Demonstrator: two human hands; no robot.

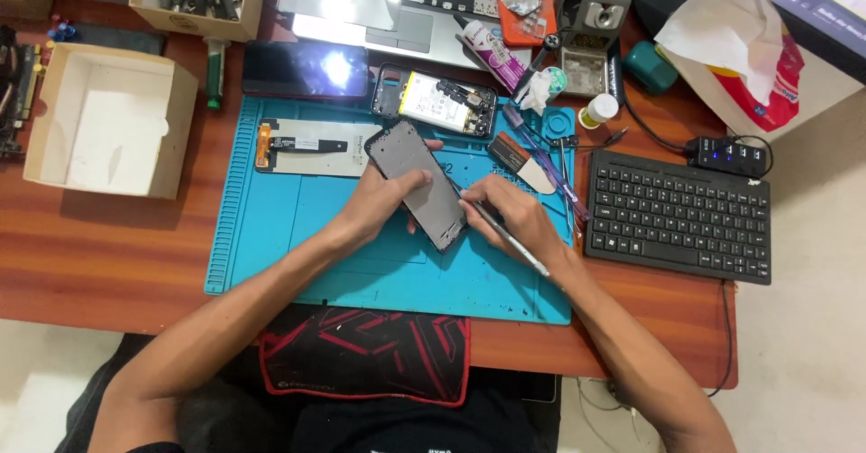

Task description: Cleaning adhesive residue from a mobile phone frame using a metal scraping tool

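My left hand [383, 198] grips a dark phone frame [419, 182], tilted, over the blue work mat [271, 245]. My right hand [510, 214] holds a thin metal tool [514, 241] like a pen, its tip touching the frame's right edge. On the mat behind lie a phone screen panel [307, 146] with an orange flex tab and an opened phone body [437, 101] with its battery showing.
A black keyboard [681, 218] sits to the right, with a USB hub [731, 157] behind it. An open white box [104, 119] stands at left. A dark phone [302, 69], a laptop [397, 6], a glue tube [492, 51] and small tools crowd the back. A red-and-black cloth [365, 354] hangs over the front edge.
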